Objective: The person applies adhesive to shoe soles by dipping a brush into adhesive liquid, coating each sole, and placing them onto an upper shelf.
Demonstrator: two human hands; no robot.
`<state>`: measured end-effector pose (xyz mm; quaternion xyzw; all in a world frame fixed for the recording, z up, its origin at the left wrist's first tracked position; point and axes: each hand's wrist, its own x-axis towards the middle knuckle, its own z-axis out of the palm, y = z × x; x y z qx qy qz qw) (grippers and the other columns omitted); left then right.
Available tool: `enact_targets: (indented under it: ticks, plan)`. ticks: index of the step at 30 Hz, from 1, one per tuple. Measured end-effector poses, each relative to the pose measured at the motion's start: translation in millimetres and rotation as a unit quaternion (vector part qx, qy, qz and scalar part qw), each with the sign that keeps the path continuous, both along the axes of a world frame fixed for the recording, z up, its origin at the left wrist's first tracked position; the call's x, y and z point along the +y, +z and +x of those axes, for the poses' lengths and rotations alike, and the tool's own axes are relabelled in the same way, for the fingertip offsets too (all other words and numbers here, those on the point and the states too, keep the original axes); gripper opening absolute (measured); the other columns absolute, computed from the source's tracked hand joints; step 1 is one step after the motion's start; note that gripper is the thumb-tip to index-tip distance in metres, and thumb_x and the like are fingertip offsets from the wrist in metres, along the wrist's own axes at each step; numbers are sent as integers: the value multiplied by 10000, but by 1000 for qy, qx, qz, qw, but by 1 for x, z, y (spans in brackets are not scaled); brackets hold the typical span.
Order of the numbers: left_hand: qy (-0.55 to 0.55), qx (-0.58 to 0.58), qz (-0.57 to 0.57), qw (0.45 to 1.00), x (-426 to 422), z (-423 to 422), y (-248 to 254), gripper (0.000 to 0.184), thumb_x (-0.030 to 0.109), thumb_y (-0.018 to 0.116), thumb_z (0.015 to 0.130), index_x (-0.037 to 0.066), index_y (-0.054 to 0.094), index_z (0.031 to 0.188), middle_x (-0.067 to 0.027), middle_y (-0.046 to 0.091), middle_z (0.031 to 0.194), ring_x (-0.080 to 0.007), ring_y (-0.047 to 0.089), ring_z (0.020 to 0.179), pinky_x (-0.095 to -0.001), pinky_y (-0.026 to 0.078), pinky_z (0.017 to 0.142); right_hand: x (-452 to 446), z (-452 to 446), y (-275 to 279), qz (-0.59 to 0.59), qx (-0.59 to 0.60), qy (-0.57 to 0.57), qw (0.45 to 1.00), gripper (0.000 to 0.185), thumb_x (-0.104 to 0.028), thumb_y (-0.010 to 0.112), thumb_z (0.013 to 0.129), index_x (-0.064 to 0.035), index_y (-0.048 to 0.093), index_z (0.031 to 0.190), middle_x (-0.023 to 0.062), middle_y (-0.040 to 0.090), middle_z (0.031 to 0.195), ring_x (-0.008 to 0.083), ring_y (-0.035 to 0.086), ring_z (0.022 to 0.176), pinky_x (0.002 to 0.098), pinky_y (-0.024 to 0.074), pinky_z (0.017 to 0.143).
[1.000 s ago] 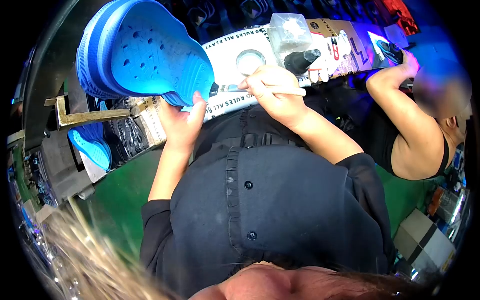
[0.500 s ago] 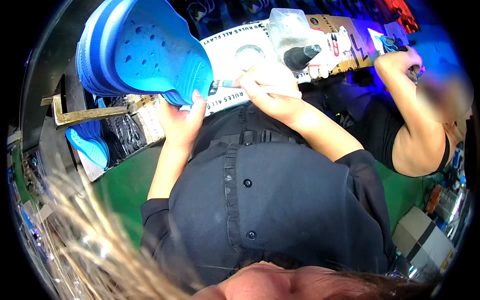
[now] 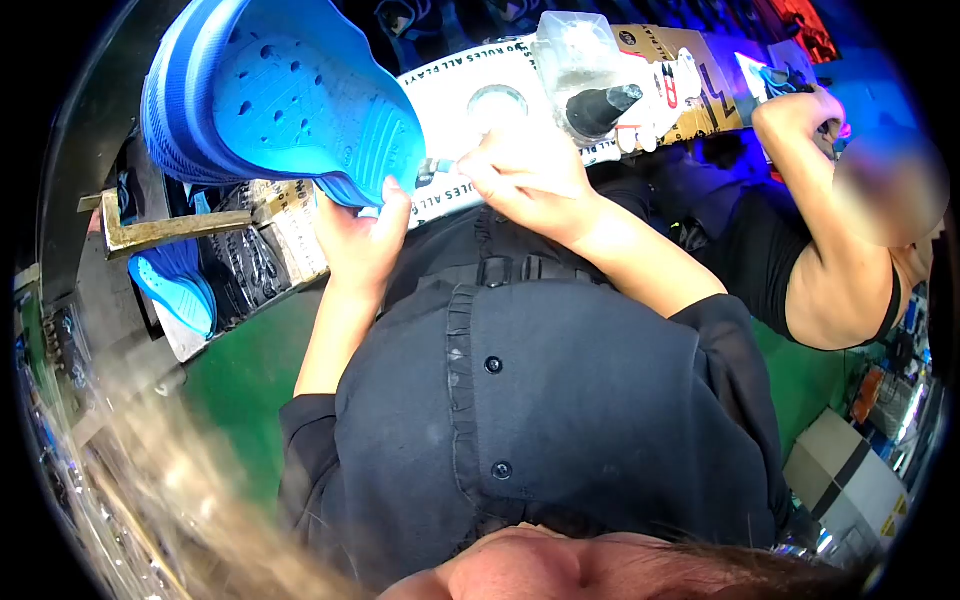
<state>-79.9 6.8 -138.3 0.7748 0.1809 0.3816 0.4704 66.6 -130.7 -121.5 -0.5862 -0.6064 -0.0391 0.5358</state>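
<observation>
The left hand (image 3: 362,238) pinches the blue shoe piece (image 3: 285,105), far left, by its near edge; the right hand (image 3: 530,180) grips a brush (image 3: 441,166) at its right edge. White board (image 3: 440,105) reaches right past a round dish (image 3: 497,104) toward a black cone (image 3: 603,109).

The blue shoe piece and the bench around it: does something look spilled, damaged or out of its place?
Nothing stands out. The left hand holds the blue shoe piece, the right hand holds a brush close to its edge, and the round dish sits on white printed sheeting with no visible spill. Small flaws I cannot tell.
</observation>
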Motion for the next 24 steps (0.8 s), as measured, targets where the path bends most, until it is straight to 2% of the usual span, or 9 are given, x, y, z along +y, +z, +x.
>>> enact_targets:
  ticks: [2,4,8,13,15,17,19,22,24]
  plan:
    - [-1,-6,2,1000,0,0,0,313,10,606,726,-39,464,1001,-100,581,875,-157,574,777,-273,457,730,1,2,-5,14,-18,-18,1000,87,-53,592,766,14,630,724,89,587,627,204,564,555,290,427,508]
    - [-1,-11,2,1000,0,0,0,312,11,605,727,-38,464,1002,-100,582,874,-157,575,777,-274,458,729,0,4,-10,30,14,-52,998,80,-104,630,731,-37,644,689,70,600,622,202,579,558,302,440,510]
    - [0,-14,-2,1000,-1,2,0,300,7,605,726,-37,474,992,-99,581,881,-159,575,787,-271,458,731,-1,-3,1,37,11,-21,999,79,-100,631,731,-37,644,685,68,599,622,197,576,551,296,437,503]
    - [-9,-26,-26,999,-1,4,1,298,-9,608,719,-39,481,987,-99,580,889,-161,578,796,-268,459,735,-6,-1,0,-18,17,-14,1000,108,-74,578,787,2,641,742,81,590,620,207,558,552,300,422,535]
    - [7,-70,23,997,-1,4,-4,315,-20,613,711,-41,483,997,-103,580,896,-160,579,800,-272,460,739,-5,-1,-4,0,14,-16,1000,112,-79,579,790,-1,642,741,81,591,621,207,557,551,300,421,533]
    - [4,-75,14,997,-3,5,-2,321,-22,615,710,-41,484,1001,-106,579,902,-162,578,801,-275,461,740,-3,-3,-4,18,11,-20,1000,116,-85,579,793,-4,642,739,80,593,621,206,556,549,300,421,531]
    - [1,-81,6,997,-3,6,-1,327,-23,617,708,-42,484,1006,-109,579,908,-163,577,803,-279,462,742,0,-6,2,-5,55,6,998,125,-86,570,804,-5,641,739,76,600,628,202,554,546,301,420,532]
    - [25,-98,19,995,0,7,-1,331,-23,618,707,-41,486,1010,-106,582,906,-171,581,804,-283,465,744,-3,-8,6,-30,42,10,999,143,-90,559,815,-5,635,729,76,603,634,202,551,545,299,423,542]
    - [20,-77,76,994,3,5,-2,310,-22,611,713,-38,500,1002,-101,588,906,-177,584,803,-283,467,736,-3,-4,3,-7,39,16,999,121,-91,581,801,-9,633,729,80,611,652,200,567,543,292,428,510]
